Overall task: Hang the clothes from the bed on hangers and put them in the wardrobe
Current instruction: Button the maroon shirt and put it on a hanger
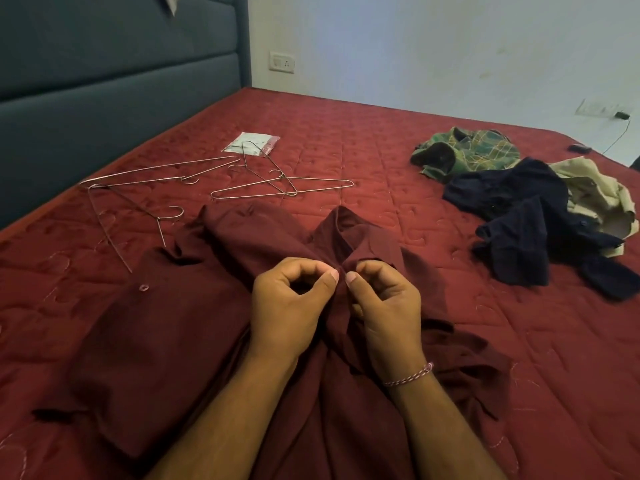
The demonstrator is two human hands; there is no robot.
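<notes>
At the bed's near edge, the left hand and right hand pinch the maroon shirt just below its collar, seemingly working a button; if it stays buttoned, the wire hangers near the headboard may snag going in

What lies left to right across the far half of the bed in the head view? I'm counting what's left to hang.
Wire hangers → small plastic packet → green patterned shirt → navy garment → beige garment.
</notes>
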